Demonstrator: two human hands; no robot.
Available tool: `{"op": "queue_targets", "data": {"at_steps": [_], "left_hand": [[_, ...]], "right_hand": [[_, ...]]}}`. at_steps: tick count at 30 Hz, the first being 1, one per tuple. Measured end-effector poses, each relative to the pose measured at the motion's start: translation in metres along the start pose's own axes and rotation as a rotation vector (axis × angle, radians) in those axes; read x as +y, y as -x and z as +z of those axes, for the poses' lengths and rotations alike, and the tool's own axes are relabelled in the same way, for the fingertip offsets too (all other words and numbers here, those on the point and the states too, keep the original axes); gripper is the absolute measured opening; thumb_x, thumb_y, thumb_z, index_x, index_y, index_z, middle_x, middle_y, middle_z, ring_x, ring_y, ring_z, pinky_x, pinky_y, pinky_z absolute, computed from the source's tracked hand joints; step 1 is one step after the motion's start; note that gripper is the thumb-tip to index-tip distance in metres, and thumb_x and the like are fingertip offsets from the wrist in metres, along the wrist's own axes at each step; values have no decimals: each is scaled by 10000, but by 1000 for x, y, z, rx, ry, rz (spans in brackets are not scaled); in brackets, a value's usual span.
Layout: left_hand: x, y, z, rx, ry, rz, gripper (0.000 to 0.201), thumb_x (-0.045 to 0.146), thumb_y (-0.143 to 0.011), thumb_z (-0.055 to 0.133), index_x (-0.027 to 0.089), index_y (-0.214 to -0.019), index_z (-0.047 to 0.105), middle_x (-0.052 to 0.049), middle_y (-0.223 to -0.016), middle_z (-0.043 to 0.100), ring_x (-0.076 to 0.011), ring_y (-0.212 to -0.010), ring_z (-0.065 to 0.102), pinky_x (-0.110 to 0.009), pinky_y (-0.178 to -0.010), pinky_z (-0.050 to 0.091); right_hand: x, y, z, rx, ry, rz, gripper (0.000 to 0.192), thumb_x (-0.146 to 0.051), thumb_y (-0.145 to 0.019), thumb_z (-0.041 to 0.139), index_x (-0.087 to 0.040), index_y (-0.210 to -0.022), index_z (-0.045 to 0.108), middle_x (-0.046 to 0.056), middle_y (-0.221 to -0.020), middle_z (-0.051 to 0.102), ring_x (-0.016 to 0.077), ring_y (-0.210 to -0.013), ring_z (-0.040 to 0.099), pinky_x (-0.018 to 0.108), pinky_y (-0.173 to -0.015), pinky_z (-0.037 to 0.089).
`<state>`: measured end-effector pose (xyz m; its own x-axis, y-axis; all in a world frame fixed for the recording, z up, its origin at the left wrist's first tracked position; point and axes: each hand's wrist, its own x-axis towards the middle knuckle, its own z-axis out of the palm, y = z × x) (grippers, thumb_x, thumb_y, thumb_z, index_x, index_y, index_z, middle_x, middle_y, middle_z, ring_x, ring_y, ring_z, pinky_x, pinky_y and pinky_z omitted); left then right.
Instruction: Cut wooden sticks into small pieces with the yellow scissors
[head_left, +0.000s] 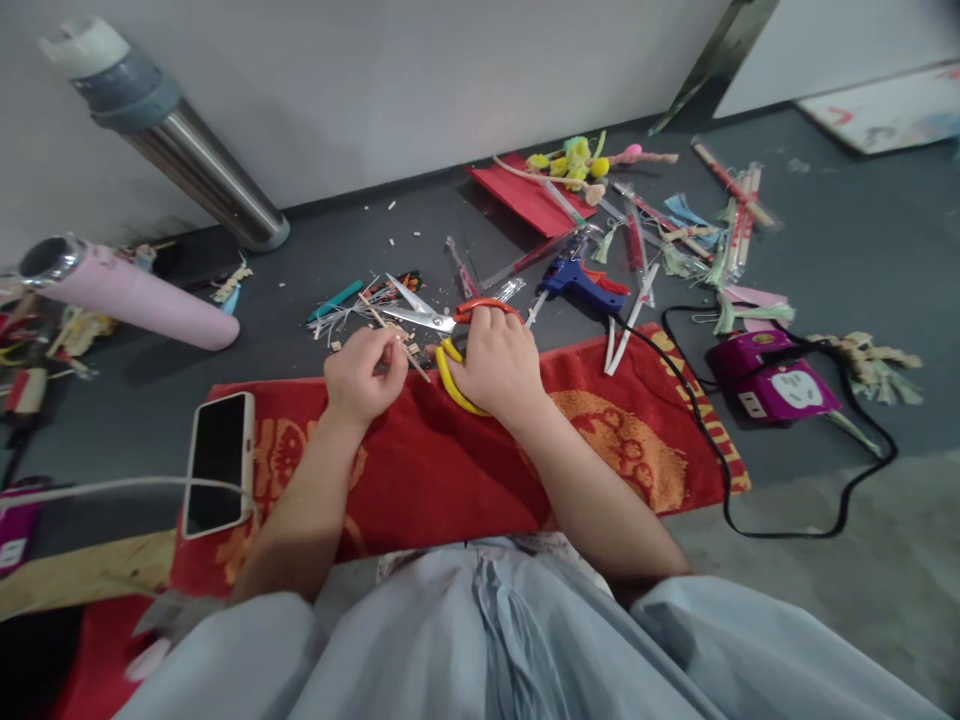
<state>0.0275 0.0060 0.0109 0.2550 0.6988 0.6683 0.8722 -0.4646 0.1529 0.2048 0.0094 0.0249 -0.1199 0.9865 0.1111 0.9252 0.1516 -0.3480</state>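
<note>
Two hands work: left (pixel 365 372) pinches a thin wooden stick (pixel 394 338), right (pixel 496 362) grips plastic-handled scissors (pixel 442 330).

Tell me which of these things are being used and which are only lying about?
In use: thin stick in the left hand; scissors in the right hand.
Lying about: glue gun, phone, pink tube, purple power strip, red paper.

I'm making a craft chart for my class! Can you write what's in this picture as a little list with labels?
place: floor by a white wall
left hand: pinches a thin stick
right hand: grips scissors with orange and yellow handles, blades open
under the hands: red towel
on the towel: phone, cable plugged in
nearby: blue glue gun, purple power strip, pink bottle
</note>
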Motion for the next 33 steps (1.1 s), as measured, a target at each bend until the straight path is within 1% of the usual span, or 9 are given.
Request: {"op": "queue_targets", "data": {"at_steps": [3,5,13,20,22,25,28,30,33], "left_hand": [[3,2,0,-66,15,93,260,222,-852,463,191,-1024,655,-7,-703,671,-95,-625,593,-198,-574,400],[4,2,1,-125,-3,101,297,218,-852,451,207,-1075,647,0,-733,689,-94,-648,613,-196,-571,395],[12,2,0,-225,-37,6,332,255,-852,448,225,-1115,648,-9,-785,722,-107,-668,640,-216,-577,412],[14,2,2,-301,-100,-97,400,295,-855,452,245,-1230,581,-23,-864,739,-132,-707,656,-237,-560,399],[13,2,3,-306,-119,-129,414,314,-853,462,240,-1247,564,-30,-855,736,-137,-680,647,-244,-551,387],[14,1,3,-293,-114,-187,412,317,-840,475,226,-1231,565,-18,-776,714,-128,-608,608,-241,-544,369],[16,-1,1,-254,-59,-235,347,316,-842,467,209,-1147,592,17,-636,635,-106,-547,550,-226,-546,364],[17,-1,0,-237,-36,-229,308,318,-849,454,203,-1095,599,31,-590,587,-96,-527,519,-218,-544,362],[16,0,0,-232,-27,-200,266,332,-842,461,197,-1026,596,34,-587,575,-93,-529,513,-214,-536,356]], "right_hand": [[0,2,3,37,44,-7,627,-659,-859,292,-93,-1027,502,195,-1054,579,320,-984,527,407,-829,384],[0,2,5,45,67,-15,618,-653,-859,294,-92,-1022,496,193,-1051,569,317,-976,514,406,-826,377],[0,3,11,28,100,-16,588,-609,-872,288,-81,-1037,488,190,-1050,547,309,-962,492,400,-820,364],[-2,4,15,34,121,-5,562,-586,-880,294,-80,-1037,484,186,-1037,541,304,-949,484,397,-814,356],[-2,4,15,35,126,10,554,-581,-885,290,-82,-1032,480,186,-1033,538,302,-948,485,398,-813,355],[-2,4,15,30,133,31,548,-579,-891,281,-85,-1027,474,186,-1031,534,294,-950,485,396,-813,356],[-1,3,14,32,128,47,571,-600,-885,285,-82,-1031,474,186,-1028,535,293,-949,487,399,-814,360],[-1,3,14,39,119,54,587,-615,-879,291,-79,-1030,478,185,-1026,537,298,-948,490,403,-815,362],[0,2,14,54,100,53,583,-617,-879,292,-82,-1017,481,184,-1022,539,300,-945,494,406,-813,364]]}}
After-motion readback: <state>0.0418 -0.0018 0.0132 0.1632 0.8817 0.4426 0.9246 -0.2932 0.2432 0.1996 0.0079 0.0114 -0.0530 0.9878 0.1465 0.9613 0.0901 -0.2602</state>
